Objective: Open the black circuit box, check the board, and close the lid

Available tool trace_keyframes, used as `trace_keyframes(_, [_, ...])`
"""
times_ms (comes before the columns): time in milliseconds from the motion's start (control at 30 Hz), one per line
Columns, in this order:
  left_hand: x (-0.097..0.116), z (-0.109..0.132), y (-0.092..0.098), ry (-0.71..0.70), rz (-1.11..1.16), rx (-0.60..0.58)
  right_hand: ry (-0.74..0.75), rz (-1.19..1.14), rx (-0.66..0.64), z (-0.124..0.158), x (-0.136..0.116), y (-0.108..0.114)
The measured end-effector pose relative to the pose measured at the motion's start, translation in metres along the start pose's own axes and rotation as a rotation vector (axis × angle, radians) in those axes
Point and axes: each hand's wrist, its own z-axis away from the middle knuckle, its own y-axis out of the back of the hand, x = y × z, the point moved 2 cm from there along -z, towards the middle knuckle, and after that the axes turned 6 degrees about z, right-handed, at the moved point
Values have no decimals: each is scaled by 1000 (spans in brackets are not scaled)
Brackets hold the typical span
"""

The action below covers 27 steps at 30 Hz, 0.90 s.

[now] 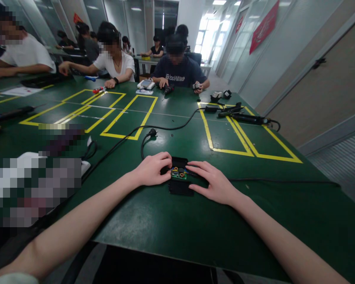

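Observation:
A small green circuit board (178, 174) with copper-coloured ring coils and bits of blue and yellow wire lies between my hands. Behind it is one black plastic case half (180, 161), and nearer to me another flat black case piece (181, 188). My left hand (154, 169) is closed at the board's left end, thumb and fingers curled about a dark cord end that is partly hidden. My right hand (214, 182) has its fingers spread, fingertips by the wires at the board's right and thumb at the near case piece's edge. Beneath this hand passes a black cable (254, 180).
A black power plug (152, 133) lies beyond my left hand. A long cord (168, 128) crosses the green table (154, 221) to a dark tool (248, 118). Yellow tape (230, 151) marks rectangles. Blurred-out items lie at left. Several people sit opposite, one near a drill (168, 90).

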Motion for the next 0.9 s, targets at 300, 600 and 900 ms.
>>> trace_keyframes(300, [-6, 3, 5, -36, 111, -68, -17, -25, 16, 0, 1, 0])
trace_keyframes(600, [-6, 5, 3, -62, 166, -87, -18, -34, 10, 0, 2, -4])
trace_keyframes(900, [-7, 4, 2, -45, 179, -65, -63, -24, 71, -2, 0, -2])
